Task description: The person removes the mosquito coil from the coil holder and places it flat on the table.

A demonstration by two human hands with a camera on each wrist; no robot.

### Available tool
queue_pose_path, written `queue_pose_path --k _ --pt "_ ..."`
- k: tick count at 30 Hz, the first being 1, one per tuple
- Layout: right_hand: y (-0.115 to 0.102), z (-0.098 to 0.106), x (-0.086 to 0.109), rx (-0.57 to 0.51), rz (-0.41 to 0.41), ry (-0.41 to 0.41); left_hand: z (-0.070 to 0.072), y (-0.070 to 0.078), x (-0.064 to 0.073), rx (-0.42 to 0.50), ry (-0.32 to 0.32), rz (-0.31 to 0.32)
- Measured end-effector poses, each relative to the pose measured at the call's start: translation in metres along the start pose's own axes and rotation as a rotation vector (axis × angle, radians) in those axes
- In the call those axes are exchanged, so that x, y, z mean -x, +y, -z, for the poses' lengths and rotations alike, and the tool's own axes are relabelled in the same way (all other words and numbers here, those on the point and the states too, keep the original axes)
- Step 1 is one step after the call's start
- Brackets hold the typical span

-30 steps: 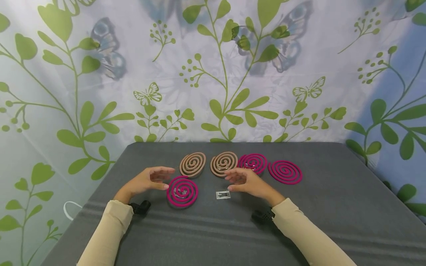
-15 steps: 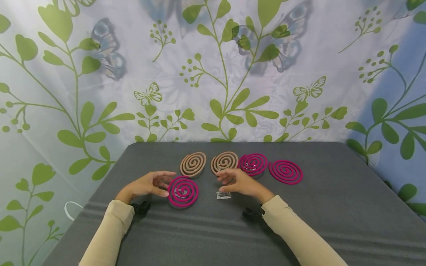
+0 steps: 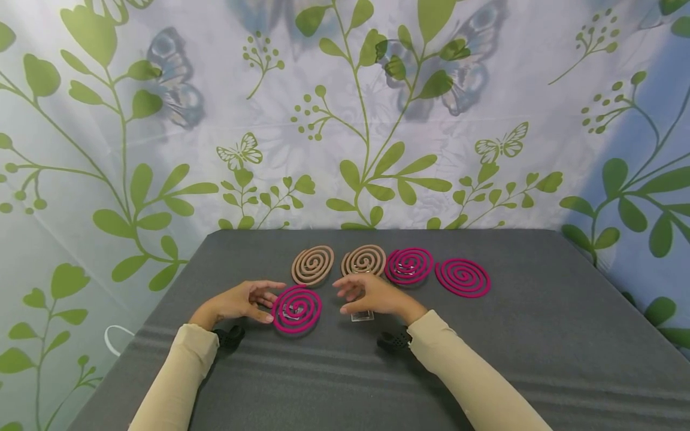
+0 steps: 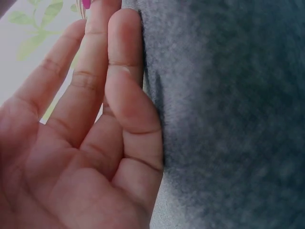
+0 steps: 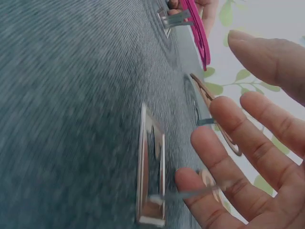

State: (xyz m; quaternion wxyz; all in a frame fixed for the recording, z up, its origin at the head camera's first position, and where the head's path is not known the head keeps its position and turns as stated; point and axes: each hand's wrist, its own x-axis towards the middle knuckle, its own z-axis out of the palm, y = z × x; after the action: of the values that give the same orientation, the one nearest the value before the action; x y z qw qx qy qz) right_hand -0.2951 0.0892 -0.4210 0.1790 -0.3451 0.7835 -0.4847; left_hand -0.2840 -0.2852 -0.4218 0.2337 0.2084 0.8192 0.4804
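My left hand is beside the near pink mosquito coil, fingers loosely bent, thumb tip close to the coil's left edge. That coil sits raised on a metal stand. Whether the hand touches it, I cannot tell; the left wrist view mostly shows the palm. My right hand hovers over a flat metal coil stand, its fingers spread and relaxed, holding nothing. In the right wrist view, the stand lies on the cloth with a thin prong sticking up near the fingers.
Along the back of the grey table are two brown coils and two more pink coils; the rightmost pink coil lies flat. A leaf-print curtain hangs behind the table.
My right hand has moved left, now partly covering the metal stand. My left hand has shifted slightly down and toward the near pink coil. The coils stay where they were.
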Motion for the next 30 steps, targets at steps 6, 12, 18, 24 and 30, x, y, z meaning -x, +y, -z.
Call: queue_pose_path --k 6,12,18,24,30 --pt "-0.006 -0.007 -0.009 0.024 -0.021 0.008 0.000 0.000 -0.002 -0.010 -0.004 -0.013" --pt "-0.012 -0.017 -0.015 0.087 -0.033 0.048 0.001 -0.001 -0.002 -0.008 0.002 0.003" --pt "-0.017 -0.027 -0.019 0.131 -0.061 0.094 0.001 0.000 -0.002 -0.016 0.005 -0.001" --pt "-0.020 -0.038 -0.023 0.200 -0.105 0.122 0.001 0.001 -0.002 -0.020 0.007 0.003" --pt "-0.020 -0.044 -0.025 0.273 -0.083 0.125 -0.001 0.000 0.000 -0.005 0.006 -0.001"
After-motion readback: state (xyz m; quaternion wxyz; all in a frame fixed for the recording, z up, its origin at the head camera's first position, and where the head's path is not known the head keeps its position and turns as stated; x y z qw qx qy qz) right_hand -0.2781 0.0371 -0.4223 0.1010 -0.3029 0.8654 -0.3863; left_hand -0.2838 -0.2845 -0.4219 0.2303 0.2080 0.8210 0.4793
